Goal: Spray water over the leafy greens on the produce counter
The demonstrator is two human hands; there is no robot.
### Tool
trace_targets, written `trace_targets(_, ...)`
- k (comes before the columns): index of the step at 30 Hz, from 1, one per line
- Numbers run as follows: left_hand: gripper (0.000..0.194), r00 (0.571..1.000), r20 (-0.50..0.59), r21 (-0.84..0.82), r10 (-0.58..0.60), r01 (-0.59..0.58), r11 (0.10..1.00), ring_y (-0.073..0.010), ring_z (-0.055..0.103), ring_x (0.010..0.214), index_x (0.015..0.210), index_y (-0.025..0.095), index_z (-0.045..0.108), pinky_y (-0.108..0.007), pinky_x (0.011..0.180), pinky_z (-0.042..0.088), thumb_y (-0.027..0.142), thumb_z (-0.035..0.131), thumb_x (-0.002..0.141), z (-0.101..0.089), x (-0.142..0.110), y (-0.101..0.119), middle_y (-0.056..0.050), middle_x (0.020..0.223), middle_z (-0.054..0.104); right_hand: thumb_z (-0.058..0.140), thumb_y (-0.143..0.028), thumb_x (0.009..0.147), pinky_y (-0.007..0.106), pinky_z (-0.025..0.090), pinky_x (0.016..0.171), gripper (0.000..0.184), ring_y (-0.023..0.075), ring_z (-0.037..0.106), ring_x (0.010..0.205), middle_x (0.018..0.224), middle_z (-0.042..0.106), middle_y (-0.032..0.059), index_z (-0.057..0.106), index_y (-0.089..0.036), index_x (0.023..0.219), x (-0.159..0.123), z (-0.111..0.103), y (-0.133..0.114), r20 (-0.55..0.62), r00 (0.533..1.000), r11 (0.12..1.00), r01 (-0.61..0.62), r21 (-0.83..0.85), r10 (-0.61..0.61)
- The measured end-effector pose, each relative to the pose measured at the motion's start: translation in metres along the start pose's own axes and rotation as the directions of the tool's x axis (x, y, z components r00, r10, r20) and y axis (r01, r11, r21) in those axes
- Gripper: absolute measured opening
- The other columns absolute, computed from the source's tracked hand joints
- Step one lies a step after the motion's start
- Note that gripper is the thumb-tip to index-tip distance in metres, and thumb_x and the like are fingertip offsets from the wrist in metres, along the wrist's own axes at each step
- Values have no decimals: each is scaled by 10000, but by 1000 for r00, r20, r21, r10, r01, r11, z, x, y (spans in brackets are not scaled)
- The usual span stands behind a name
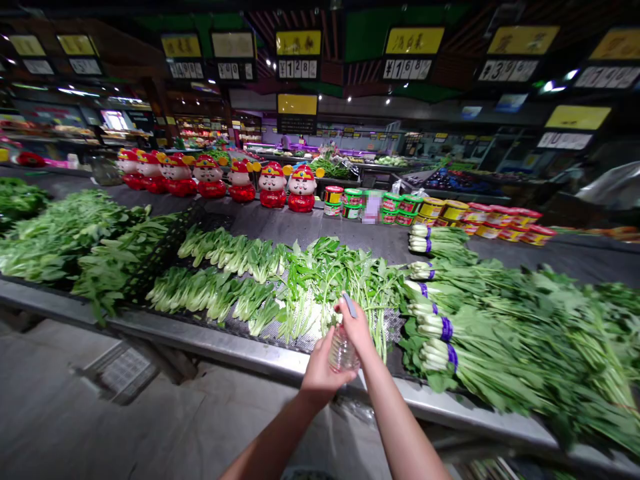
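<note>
Bottle [343, 353], clear, 1: held just before the leafy greens [325, 267], its long axis toward them. Left hand [320, 375]: fingers curled round its lower body. Right hand [356, 325]: fingers closed round its top, nearer the greens.

Head-worn view, facing forward and down, left hand [321, 375] and right hand [355, 325] near, vegetable counter [280, 360] beyond

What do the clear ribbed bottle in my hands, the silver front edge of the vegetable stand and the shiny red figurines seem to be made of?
Clear ribbed bottle: probably glossy plastic, being see-through with moulded rings. Silver front edge: likely satin metal, from its grey sheen. Shiny red figurines: glossy plastic or perhaps ceramic; their shine leaves it open.
</note>
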State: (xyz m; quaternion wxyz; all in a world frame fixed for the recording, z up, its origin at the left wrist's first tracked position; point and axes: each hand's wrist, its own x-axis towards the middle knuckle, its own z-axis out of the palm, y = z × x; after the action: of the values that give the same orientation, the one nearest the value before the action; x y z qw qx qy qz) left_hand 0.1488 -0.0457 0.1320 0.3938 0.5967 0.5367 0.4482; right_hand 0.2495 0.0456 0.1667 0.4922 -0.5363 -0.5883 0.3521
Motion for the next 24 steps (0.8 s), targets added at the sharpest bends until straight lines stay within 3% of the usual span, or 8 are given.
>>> trace_targets(6,931,992,82,-23,91,-89,996,-290,459,1192,1367,208,360,-395,1053,352,261,787,541,15,10,9,-91,1303,490,431,-577,825,318,440,587,423,198,563,641,748,641,54,604,-195,770,2,-25,2,-124,992,1000,-2,-23,-1)
trace_targets(12,956,991,130,-44,43,-37,998,-297,460,1184,1353,206,390,-386,1052,351,258,805,493,22,4,8,-78,1284,506,431,-587,818,307,426,543,430,179,525,550,601,583,23,567,-203,680,-8,-34,14,-161,986,995,-57,-77,44)
trace_targets(19,948,993,97,-62,-60,66,996,-317,450,1200,1342,168,405,-395,1065,345,229,793,480,16,-7,8,-94,1295,506,517,-541,783,337,461,676,393,219,599,736,825,664,65,645,-188,898,-17,-29,11,-71,996,996,-56,-70,51)
trace_targets(24,917,996,66,-122,-55,63,991,-310,519,1127,1328,198,426,-385,1011,415,233,787,487,6,-10,0,-74,1229,564,647,-458,696,363,465,790,462,225,611,825,927,669,45,615,-199,1077,-22,-21,2,88,996,999,17,-38,-14)
